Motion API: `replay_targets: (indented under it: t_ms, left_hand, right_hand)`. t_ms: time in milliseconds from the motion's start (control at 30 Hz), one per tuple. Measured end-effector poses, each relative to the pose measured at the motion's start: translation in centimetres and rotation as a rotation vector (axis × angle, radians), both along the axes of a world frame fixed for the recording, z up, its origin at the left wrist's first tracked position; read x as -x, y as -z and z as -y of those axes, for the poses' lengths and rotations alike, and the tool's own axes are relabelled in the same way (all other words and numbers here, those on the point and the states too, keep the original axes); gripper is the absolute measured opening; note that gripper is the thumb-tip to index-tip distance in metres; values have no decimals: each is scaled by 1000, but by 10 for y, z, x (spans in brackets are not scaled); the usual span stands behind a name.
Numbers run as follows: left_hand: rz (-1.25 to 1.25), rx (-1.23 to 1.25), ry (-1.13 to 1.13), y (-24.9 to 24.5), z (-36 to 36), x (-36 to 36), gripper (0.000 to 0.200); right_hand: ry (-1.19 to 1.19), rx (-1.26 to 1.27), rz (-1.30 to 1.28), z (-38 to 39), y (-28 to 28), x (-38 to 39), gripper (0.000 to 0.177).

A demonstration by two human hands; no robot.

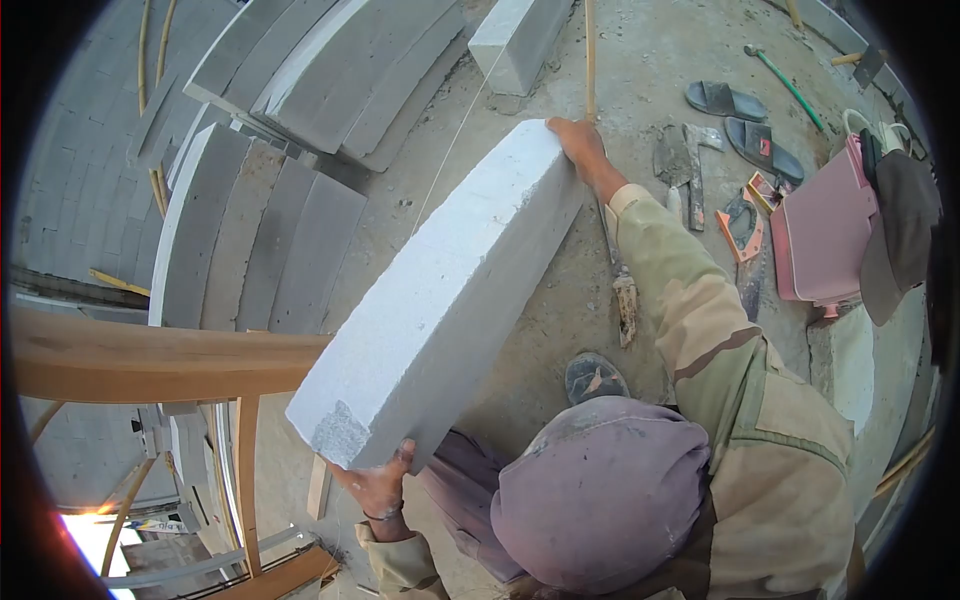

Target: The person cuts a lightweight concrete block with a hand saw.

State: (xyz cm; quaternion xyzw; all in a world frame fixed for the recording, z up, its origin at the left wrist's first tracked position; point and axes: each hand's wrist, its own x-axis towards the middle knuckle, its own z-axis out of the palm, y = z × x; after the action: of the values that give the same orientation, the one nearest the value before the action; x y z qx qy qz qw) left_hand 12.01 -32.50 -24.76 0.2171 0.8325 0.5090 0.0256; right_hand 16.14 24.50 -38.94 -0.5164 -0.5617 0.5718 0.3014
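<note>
Long pale block (425, 295) is being gripped at both ends, slanting across mid-view over concrete floor (575, 310). Left hand (378, 487) is being wrapped round the near end, thumb on the side face; right hand (585, 153) is being closed over the far top corner. Wide spacing is probably being used to share weight and limit twist. Whether load is being taken by the floor can't be told; underside hidden. Matte, porous faces are being bounded by straight, slightly chipped edges; rough grey patch (342, 432) is being shown at near corner. Grey blocks (230, 240) are being kept side by side, likely for compact stacking; pink container (815, 235) is being kept off right.
</note>
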Motion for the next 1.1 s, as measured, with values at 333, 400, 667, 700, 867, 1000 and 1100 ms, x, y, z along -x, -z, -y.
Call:
replay_targets:
  t_ms: [333, 400, 667, 700, 867, 1000, 1100]
  left_hand:
    - [-304, 292, 201, -240, -82, 28, 121]
    - [-326, 318, 329, -251, -107, 36, 115]
    - [-470, 356, 488, -278, -216, 45, 110]
    - [-522, 367, 544, -280, -228, 50, 110]
    - [-557, 404, 570, -283, -274, 66, 109]
    - [-628, 385, 595, -279, -293, 70, 109]
    - [-617, 417, 608, -280, -294, 68, 110]
  right_hand:
    - [-223, -85, 364, 114, 2, -61, 56]
    - [-116, -336, 432, 129, 19, -92, 50]
    - [-199, -192, 690, 213, 55, -174, 60]
    - [-195, -199, 691, 210, 53, -172, 60]
    - [-253, -202, 777, 196, 62, -169, 60]
    - [-253, -189, 827, 198, 73, -178, 63]
    - [-244, -177, 793, 203, 81, -184, 64]
